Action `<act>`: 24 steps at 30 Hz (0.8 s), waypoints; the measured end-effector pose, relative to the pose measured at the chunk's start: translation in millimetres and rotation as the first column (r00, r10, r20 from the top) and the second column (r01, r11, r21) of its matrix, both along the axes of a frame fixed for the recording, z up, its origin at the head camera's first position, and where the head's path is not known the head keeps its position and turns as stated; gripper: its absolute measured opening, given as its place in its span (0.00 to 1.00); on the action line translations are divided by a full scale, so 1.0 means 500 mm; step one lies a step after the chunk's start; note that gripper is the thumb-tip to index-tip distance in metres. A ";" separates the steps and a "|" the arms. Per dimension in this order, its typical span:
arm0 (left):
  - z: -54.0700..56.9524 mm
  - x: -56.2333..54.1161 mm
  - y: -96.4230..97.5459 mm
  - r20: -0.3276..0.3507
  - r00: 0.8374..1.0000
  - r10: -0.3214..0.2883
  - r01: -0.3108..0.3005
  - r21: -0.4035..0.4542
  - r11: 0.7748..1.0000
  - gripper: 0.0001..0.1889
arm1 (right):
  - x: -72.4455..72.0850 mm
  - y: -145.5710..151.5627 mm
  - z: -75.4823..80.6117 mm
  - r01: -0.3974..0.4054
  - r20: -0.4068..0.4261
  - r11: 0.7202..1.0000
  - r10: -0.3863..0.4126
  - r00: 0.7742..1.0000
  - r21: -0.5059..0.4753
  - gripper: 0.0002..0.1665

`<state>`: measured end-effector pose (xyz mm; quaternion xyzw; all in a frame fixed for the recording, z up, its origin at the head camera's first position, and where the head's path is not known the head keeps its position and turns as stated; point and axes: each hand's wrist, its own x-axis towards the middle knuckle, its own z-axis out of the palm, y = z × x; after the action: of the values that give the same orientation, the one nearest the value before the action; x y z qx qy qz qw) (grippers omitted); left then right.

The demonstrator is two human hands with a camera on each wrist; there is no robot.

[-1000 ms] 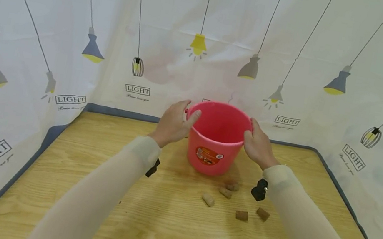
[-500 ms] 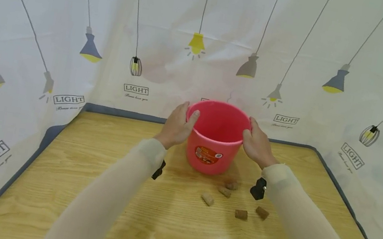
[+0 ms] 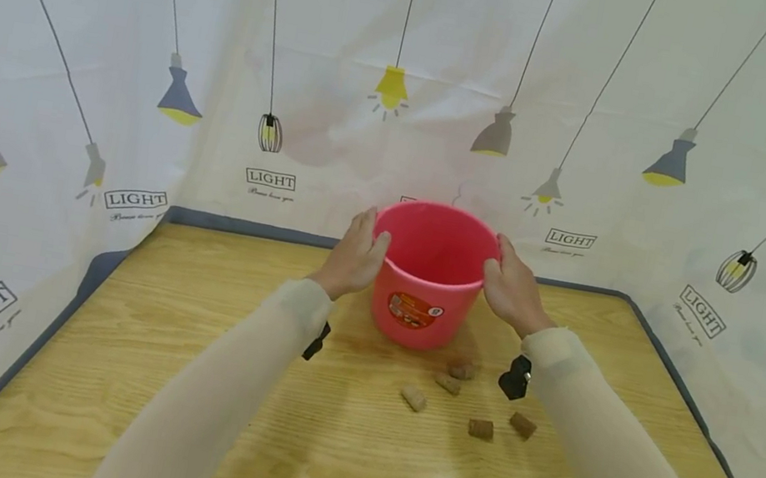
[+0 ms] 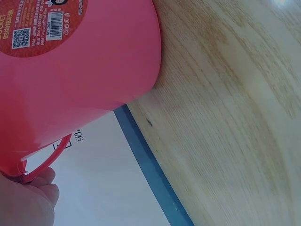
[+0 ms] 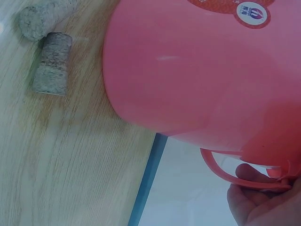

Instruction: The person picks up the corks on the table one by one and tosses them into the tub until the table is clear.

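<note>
Bucket [image 3: 420, 309], upright right of centre in the head view, is grasped at opposite sides of the rim [image 3: 428, 279] by left hand [image 3: 353, 258] and right hand [image 3: 515, 288]. Light, stiff, slick plastic is presumed; hold is best taken where the handle [image 5: 215, 167] joins.

Cloth-screened workspace, lamp-print sheeting [image 3: 436, 151], wooden tabletop [image 3: 347, 453]

My left hand [image 3: 352, 257] is now closer around the pink bucket [image 3: 420, 313].
Its sleeve [image 3: 221, 389] has shifted more inward than before.
</note>
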<state>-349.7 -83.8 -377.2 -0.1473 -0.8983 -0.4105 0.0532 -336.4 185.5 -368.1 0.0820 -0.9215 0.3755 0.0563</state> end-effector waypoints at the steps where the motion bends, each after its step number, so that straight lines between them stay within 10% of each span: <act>1: -0.001 -0.001 -0.001 -0.005 1.000 -0.006 0.006 0.002 1.000 0.35 | 0.000 0.000 0.000 0.001 -0.001 1.000 -0.001 1.000 0.001 0.39; 24: 0.001 -0.001 -0.002 -0.010 1.000 -0.019 0.018 -0.036 0.999 0.34 | 0.000 0.002 0.001 -0.015 0.002 1.000 0.015 1.000 -0.012 0.39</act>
<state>-350.4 -85.0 -376.9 -0.1585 -0.9038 -0.3942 0.0513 -336.4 186.6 -367.5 0.0883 -0.9187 0.3813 0.0530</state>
